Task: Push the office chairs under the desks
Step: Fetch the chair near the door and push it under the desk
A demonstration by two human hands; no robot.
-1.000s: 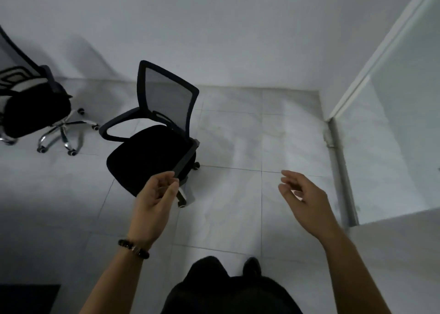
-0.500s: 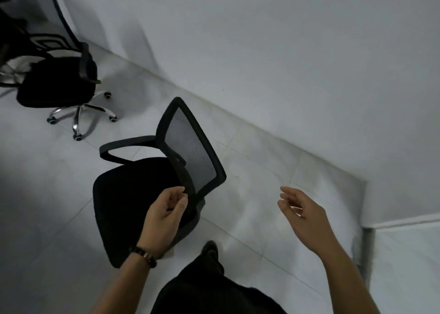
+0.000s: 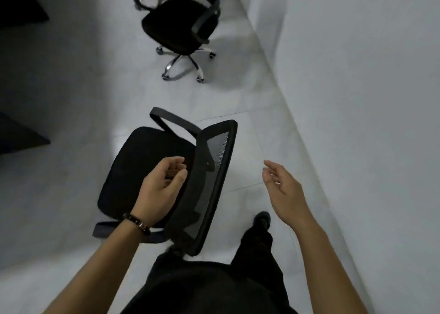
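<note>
A black office chair (image 3: 142,161) with a mesh backrest (image 3: 215,170) stands on the pale tiled floor right in front of me, its backrest toward me. My left hand (image 3: 159,187) hovers over the rear of the seat, fingers loosely curled, thumb tip just at the backrest's frame, with nothing clasped inside it. My right hand (image 3: 283,187) is off to the right of the backrest, apart from it, fingers spread. A second black office chair (image 3: 176,28) on a chrome star base stands further away at the top.
A white wall (image 3: 357,99) runs diagonally along the right side, close to the near chair. Dark flat shapes, possibly desk tops (image 3: 21,135), show at the left edge and top-left corner. My dark-clad leg and shoe (image 3: 262,220) are behind the backrest.
The view has swung left, and I now stand behind the near chair's backrest. The second chair shifted from upper left to top centre. Both hands keep about the same pose.
</note>
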